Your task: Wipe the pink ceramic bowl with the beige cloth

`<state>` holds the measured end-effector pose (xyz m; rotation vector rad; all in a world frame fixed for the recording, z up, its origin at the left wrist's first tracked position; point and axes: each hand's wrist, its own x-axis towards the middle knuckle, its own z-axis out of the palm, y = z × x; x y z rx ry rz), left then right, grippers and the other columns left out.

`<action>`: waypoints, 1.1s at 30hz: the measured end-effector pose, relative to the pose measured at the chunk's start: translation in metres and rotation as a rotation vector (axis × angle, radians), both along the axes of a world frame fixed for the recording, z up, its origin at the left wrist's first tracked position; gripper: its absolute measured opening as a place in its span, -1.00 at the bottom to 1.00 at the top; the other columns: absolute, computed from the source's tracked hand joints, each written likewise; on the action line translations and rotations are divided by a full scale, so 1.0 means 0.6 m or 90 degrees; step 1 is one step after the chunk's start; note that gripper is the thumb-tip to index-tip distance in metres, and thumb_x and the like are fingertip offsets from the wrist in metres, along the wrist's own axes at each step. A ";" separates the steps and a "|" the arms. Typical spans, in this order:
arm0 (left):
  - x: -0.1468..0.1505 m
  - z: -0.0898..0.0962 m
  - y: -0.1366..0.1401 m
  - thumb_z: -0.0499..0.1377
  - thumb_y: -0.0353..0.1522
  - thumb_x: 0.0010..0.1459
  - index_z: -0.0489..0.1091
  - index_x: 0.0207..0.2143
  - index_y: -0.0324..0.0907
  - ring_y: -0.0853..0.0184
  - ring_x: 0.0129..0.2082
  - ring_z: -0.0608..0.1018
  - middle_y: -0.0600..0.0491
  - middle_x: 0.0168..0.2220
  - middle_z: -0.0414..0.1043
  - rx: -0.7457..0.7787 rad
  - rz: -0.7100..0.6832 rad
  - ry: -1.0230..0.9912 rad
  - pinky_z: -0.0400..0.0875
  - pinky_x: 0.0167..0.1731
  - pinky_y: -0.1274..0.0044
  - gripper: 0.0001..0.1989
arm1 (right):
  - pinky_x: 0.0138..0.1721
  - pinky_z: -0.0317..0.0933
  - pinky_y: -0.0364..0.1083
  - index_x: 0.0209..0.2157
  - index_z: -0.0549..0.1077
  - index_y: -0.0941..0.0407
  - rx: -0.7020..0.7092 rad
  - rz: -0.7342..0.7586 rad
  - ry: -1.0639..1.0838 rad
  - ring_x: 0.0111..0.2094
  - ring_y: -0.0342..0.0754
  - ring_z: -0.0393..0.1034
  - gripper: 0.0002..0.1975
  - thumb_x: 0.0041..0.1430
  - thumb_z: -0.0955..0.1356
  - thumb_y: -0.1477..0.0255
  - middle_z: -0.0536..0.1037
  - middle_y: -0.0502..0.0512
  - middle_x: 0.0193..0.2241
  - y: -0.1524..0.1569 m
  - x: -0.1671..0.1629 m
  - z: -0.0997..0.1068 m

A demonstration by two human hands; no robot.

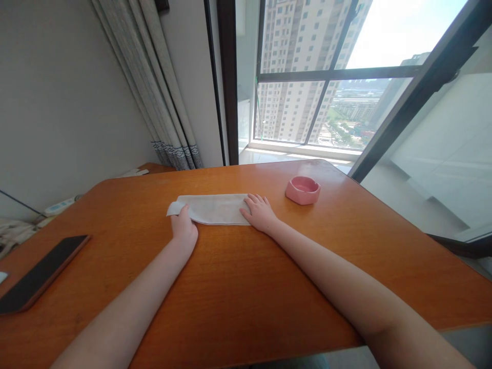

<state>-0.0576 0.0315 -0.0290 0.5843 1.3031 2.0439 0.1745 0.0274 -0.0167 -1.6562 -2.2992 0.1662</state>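
Two bare forearms are reaching across one orange wooden table (246, 287).
Left hand (183, 228) is pinching, right hand (260, 211) is pressing flat, one folded white cloth (213, 208); one pink dish (303, 190) nearby.

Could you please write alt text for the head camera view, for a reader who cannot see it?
Two bare hands, left hand and right hand, rest on the ends of a folded white cloth strip lying on an orange wooden table. A pink ceramic dish sits right of it, a black phone far left.

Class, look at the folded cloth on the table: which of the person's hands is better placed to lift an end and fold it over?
Probably the left hand: its fingers grip the white cloth's left end, while the right hand lies flat on the right end.
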 end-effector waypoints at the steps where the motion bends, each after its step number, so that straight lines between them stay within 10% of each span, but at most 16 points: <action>1: 0.002 0.000 -0.002 0.13 -0.47 -0.04 0.27 -0.16 -0.17 0.31 -0.13 0.49 0.00 -0.18 0.42 -0.015 0.003 -0.001 0.34 0.00 0.38 -0.68 | 0.19 -0.19 0.18 0.08 0.29 0.13 0.002 0.002 -0.001 0.21 0.15 -0.01 -0.52 0.25 0.14 0.15 0.17 0.20 0.21 0.000 0.001 0.000; 7: 0.005 0.022 -0.018 0.10 -0.55 -0.02 0.03 0.18 -0.12 0.30 0.02 0.43 -0.06 0.02 0.35 0.023 -0.001 0.262 0.26 0.10 0.39 -0.32 | 0.17 -0.13 0.11 0.08 0.29 0.14 0.013 0.029 -0.001 0.19 0.11 0.03 -0.52 0.23 0.17 0.18 0.19 0.23 0.19 -0.008 -0.009 0.002; 16: 0.075 0.027 -0.069 -0.02 -0.57 0.03 0.04 0.24 -0.15 0.22 0.14 0.33 -0.08 0.16 0.25 0.116 -0.478 0.915 0.18 0.16 0.31 -0.33 | 0.08 -0.01 0.08 0.05 0.34 0.14 0.038 0.079 0.047 0.09 0.11 0.15 -0.48 0.11 0.26 0.15 0.34 0.23 0.07 -0.043 -0.053 0.010; 33: 0.073 0.053 -0.091 0.05 -0.28 0.14 -0.07 0.27 -0.09 0.11 -0.04 0.46 -0.11 0.01 0.40 0.095 -0.487 1.056 0.35 -0.10 0.32 -0.34 | 0.11 0.04 0.00 0.09 0.28 0.18 0.071 -0.015 0.255 0.12 -0.02 0.18 -0.56 0.17 0.13 0.55 0.35 0.20 0.09 -0.009 -0.028 0.008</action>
